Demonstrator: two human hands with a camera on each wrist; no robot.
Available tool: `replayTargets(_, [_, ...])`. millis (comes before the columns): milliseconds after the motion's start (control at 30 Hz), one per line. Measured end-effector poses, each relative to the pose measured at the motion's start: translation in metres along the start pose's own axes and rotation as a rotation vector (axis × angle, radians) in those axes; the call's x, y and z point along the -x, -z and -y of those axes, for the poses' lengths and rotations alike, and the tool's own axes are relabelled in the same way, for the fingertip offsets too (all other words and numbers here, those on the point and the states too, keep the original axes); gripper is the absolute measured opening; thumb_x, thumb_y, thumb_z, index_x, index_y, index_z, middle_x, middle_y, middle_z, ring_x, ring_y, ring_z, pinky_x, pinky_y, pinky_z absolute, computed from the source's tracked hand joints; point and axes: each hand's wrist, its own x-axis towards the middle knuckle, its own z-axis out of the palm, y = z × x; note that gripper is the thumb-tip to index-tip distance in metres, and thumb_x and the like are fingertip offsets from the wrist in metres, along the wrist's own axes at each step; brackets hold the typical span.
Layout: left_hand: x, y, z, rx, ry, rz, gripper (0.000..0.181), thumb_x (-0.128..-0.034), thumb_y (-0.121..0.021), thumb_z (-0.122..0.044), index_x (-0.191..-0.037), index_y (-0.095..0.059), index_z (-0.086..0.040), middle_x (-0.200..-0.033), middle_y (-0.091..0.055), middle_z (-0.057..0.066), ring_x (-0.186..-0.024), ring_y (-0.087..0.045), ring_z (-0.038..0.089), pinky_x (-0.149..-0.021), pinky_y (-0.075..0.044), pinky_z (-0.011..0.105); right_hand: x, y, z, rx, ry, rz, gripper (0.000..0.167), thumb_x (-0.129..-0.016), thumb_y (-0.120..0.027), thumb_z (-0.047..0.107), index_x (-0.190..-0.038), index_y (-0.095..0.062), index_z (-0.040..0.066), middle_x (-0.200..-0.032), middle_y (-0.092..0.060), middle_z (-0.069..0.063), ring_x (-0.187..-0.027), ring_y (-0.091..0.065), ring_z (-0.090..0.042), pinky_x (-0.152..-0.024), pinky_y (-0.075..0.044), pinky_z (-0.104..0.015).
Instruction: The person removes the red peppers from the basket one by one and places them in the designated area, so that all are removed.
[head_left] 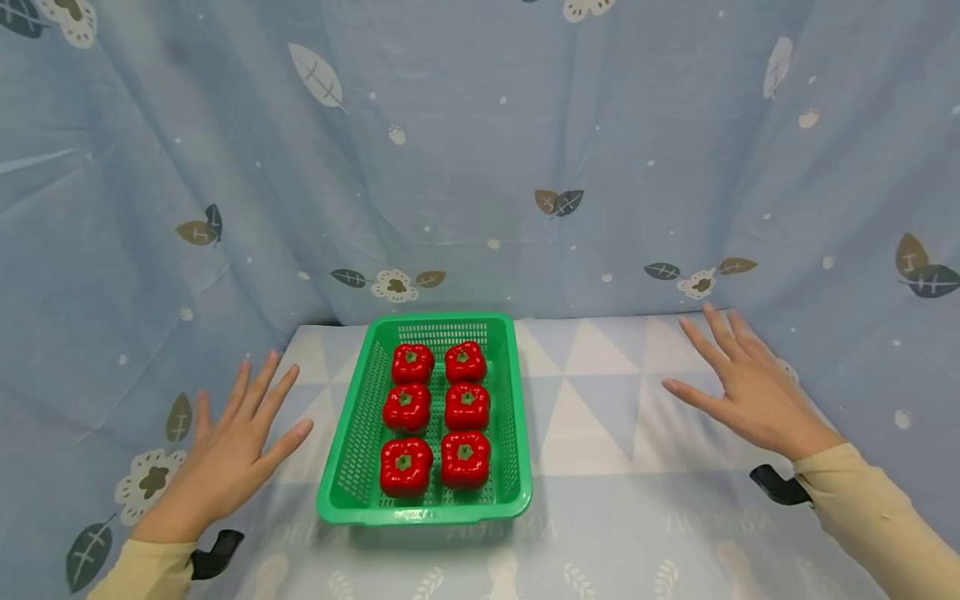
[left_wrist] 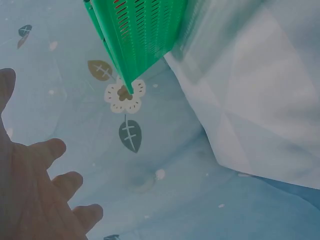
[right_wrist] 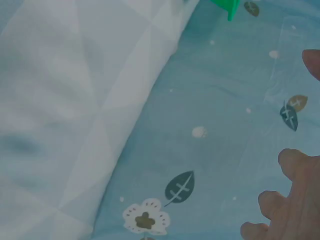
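Nearest are two bare hands, both with fingers spread: the left hand (head_left: 232,458), near the green basket's left rim with a gap between, and the right hand (head_left: 750,396), well apart from it. Between basket and right hand runs a broad stretch of tabletop (head_left: 585,408) under blue-and-white triangle-patterned cloth. One rectangular green plastic basket (head_left: 522,417) with perforated walls stands left of centre, its far rim close to the tabletop's back edge. Inside sit six glossy red bell peppers (head_left: 467,406), two columns of three. Beyond hangs a blue leaf-and-flower-print fabric curtain (head_left: 480,150).
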Motion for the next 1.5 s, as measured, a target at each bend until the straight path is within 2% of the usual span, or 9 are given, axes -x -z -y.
replayTargets(167, [0.002, -0.002, -0.003, 0.01, -0.008, -0.01, 0.087, -0.1122, -0.057, -0.054, -0.178, -0.01, -0.024, -0.183, 0.011, 0.003, -0.166, 0.014, 0.04, -0.111, 0.021, 0.086, -0.006, 0.001, 0.025, -0.038, 0.008, 0.036, 0.099, -0.105, -0.068, 0.059, -0.178, -0.006, 0.032, -0.182, 0.013, 0.002, -0.167, 0.012, -0.036, -0.112, -0.025, -0.086])
replayTargets(300, [0.002, -0.004, -0.007, 0.05, -0.017, 0.003, 0.085, -0.1129, -0.057, -0.051, -0.178, -0.011, -0.025, -0.183, 0.008, 0.004, -0.166, 0.009, 0.044, -0.111, 0.017, 0.088, -0.011, 0.0, 0.051, -0.112, 0.04, 0.066, 0.097, -0.106, -0.068, 0.059, -0.178, -0.007, 0.034, -0.183, 0.008, 0.001, -0.168, 0.001, -0.039, -0.105, -0.039, -0.082])
replayTargets(400, [0.002, -0.006, -0.012, 0.153, -0.013, 0.041, 0.081, -0.1147, -0.055, -0.048, -0.178, -0.01, -0.027, -0.184, 0.003, 0.007, -0.165, -0.002, 0.05, -0.11, -0.002, 0.094, -0.017, -0.004, 0.072, -0.19, 0.076, 0.081, 0.095, -0.104, -0.069, 0.06, -0.177, -0.014, 0.036, -0.184, -0.002, 0.001, -0.166, -0.014, -0.042, -0.104, -0.045, -0.078])
replayTargets(533, [0.004, -0.011, -0.017, 0.392, -0.012, 0.113, 0.078, -0.1162, -0.057, -0.039, -0.178, -0.009, -0.031, -0.183, -0.003, 0.014, -0.162, -0.011, 0.055, -0.105, -0.025, 0.092, -0.028, -0.011, 0.096, -0.358, 0.16, 0.089, 0.094, -0.099, -0.079, 0.057, -0.175, -0.026, 0.039, -0.181, -0.019, 0.003, -0.163, -0.03, -0.036, -0.116, -0.039, -0.073])
replayTargets(667, [0.007, -0.019, -0.019, 0.549, -0.021, 0.157, 0.079, -0.1158, -0.059, -0.032, -0.177, -0.01, -0.035, -0.181, -0.011, 0.017, -0.161, -0.017, 0.055, -0.106, -0.033, 0.087, -0.039, -0.02, 0.114, -0.529, 0.26, 0.089, 0.093, -0.092, -0.089, 0.05, -0.17, -0.04, 0.038, -0.172, -0.04, 0.008, -0.156, -0.044, -0.023, -0.118, -0.046, -0.06])
replayTargets(900, [0.011, -0.034, -0.014, 0.662, -0.013, 0.218, 0.075, -0.1175, -0.056, -0.029, -0.176, -0.01, -0.041, -0.18, -0.014, 0.02, -0.156, -0.027, 0.06, -0.107, -0.042, 0.08, -0.056, -0.033, 0.138, -0.671, 0.362, 0.126, 0.089, -0.086, -0.096, 0.045, -0.163, -0.054, 0.03, -0.162, -0.055, 0.011, -0.145, -0.057, -0.021, -0.108, -0.057, -0.049])
replayTargets(1167, [0.015, -0.046, -0.014, 0.821, 0.033, 0.291, 0.081, -0.1147, -0.063, -0.024, -0.176, -0.012, -0.038, -0.182, -0.006, 0.019, -0.152, -0.028, 0.066, -0.101, -0.058, 0.063, -0.068, -0.044, 0.152, -0.787, 0.324, 0.142, 0.077, -0.086, -0.099, 0.033, -0.155, -0.065, 0.027, -0.155, -0.063, 0.008, -0.132, -0.068, -0.022, -0.098, -0.063, -0.039])
replayTargets(1367, [0.016, -0.054, -0.013, 0.896, 0.044, 0.319, 0.086, -0.112, -0.068, -0.02, -0.178, -0.014, -0.033, -0.181, -0.007, 0.021, -0.15, -0.034, 0.066, -0.097, -0.063, 0.046, -0.074, -0.054, 0.161, -0.871, 0.33, 0.194, 0.078, -0.084, -0.1, 0.027, -0.154, -0.066, 0.028, -0.152, -0.065, 0.007, -0.127, -0.072, -0.028, -0.098, -0.062, -0.038])
replayTargets(1500, [0.015, -0.06, -0.013, 0.928, 0.052, 0.353, 0.084, -0.113, -0.066, -0.02, -0.177, -0.014, -0.034, -0.181, -0.005, 0.021, -0.151, -0.033, 0.065, -0.097, -0.063, 0.046, -0.081, -0.058, 0.166, -0.891, 0.356, 0.248, 0.078, -0.082, -0.101, 0.026, -0.152, -0.067, 0.028, -0.149, -0.067, 0.008, -0.124, -0.072, -0.021, -0.099, -0.062, -0.041])
